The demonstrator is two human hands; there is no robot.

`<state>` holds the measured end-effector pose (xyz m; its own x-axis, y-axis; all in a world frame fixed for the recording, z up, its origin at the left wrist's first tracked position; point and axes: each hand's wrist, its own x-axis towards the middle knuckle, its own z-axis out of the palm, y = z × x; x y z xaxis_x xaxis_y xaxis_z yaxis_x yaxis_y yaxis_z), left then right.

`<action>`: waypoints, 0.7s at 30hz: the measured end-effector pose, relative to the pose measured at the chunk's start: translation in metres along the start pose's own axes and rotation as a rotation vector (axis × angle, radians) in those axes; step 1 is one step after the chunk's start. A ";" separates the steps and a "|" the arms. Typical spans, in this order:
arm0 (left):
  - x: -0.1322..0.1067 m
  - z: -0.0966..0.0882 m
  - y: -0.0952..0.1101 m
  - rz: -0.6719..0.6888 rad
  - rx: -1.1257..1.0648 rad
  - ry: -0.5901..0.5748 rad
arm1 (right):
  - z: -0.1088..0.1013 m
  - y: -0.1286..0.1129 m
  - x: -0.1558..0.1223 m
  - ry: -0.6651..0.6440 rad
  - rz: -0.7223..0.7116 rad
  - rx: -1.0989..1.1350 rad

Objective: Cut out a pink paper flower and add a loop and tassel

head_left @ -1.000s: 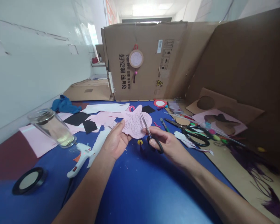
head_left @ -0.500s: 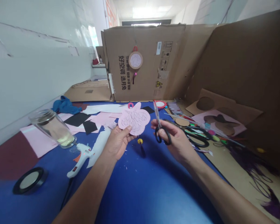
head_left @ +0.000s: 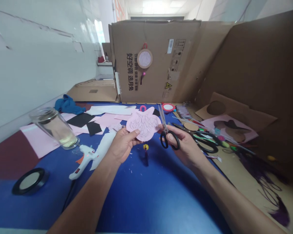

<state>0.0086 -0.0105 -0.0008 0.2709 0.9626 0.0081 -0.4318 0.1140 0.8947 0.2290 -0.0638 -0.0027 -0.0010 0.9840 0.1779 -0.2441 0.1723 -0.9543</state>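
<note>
My left hand (head_left: 123, 144) pinches the lower edge of a pink paper cutout (head_left: 144, 123) with dark line drawing, held up above the blue table (head_left: 146, 195). A small yellow bead with a dark tassel (head_left: 146, 147) hangs below the cutout. My right hand (head_left: 185, 144) grips black-handled scissors (head_left: 166, 130) with the blades nearly closed, pointing up beside the cutout's right edge.
A glass (head_left: 55, 127) stands at the left, a white glue gun (head_left: 84, 157) beside it, a black tape roll (head_left: 29, 180) at the near left. Pink and black paper scraps (head_left: 92, 125) lie behind. Larger scissors (head_left: 205, 141) and craft bits lie right. Cardboard walls (head_left: 161, 58) enclose the back and right.
The scissors came out of the cutout and moved to its right side, blades up. The cutout was lifted and turned more upright in my left hand.
</note>
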 end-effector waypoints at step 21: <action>0.001 0.002 0.003 0.055 0.089 0.127 | -0.027 -0.030 -0.004 -0.130 0.040 -0.389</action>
<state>0.0097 -0.0098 0.0025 0.1358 0.9907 0.0066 -0.3636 0.0436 0.9305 0.2622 -0.0723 0.0191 -0.1314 0.9808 0.1439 0.1436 0.1625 -0.9762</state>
